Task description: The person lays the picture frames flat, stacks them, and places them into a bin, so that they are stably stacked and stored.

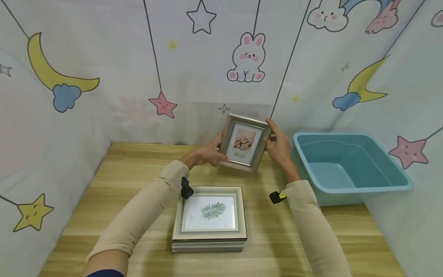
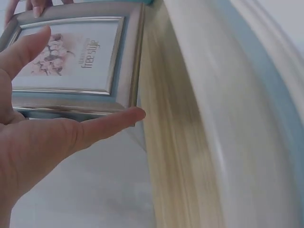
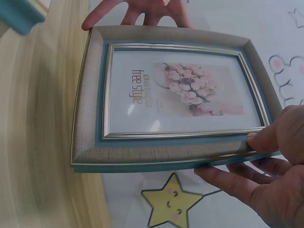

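A silver-beige picture frame (image 1: 257,152) with a flower print stands tilted over the table's back edge. My right hand (image 1: 279,150) pinches its right side, thumb on the front face and fingers behind, as the right wrist view shows of the frame (image 3: 142,154). On the opposite side, my left hand (image 1: 207,153) has its fingers spread and fairly straight along the frame's edge; the thumb touches the lower left corner. In the left wrist view this hand (image 2: 42,140) lies against the frame's side. Nearer to me, a frame with a green leaf print (image 1: 211,213) tops a stack of frames.
A light blue plastic tub (image 1: 337,175) stands at the right back of the wood-grain table (image 1: 131,169). Behind the table hangs a white cloth (image 1: 121,69) printed with stars, moons and a rabbit. Small black cameras (image 1: 186,188) sit at both wrists.
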The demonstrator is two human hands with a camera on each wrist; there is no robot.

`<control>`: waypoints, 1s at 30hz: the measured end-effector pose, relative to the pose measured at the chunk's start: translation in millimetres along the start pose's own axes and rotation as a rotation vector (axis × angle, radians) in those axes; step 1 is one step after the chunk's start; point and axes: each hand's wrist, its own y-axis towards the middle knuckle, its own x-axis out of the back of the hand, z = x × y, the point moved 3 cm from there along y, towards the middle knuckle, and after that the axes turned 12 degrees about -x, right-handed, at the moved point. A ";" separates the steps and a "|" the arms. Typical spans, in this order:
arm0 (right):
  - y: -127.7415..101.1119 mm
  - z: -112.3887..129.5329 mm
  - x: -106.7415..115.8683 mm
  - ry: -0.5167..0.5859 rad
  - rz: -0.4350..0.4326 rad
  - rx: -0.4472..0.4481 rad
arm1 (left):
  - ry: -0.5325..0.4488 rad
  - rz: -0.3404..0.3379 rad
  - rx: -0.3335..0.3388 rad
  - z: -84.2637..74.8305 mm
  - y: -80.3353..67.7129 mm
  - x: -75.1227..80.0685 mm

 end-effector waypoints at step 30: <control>-91.5 61.1 25.0 0.118 -0.206 0.357 | 0.116 -0.218 -0.399 -26.0 -86.6 -27.9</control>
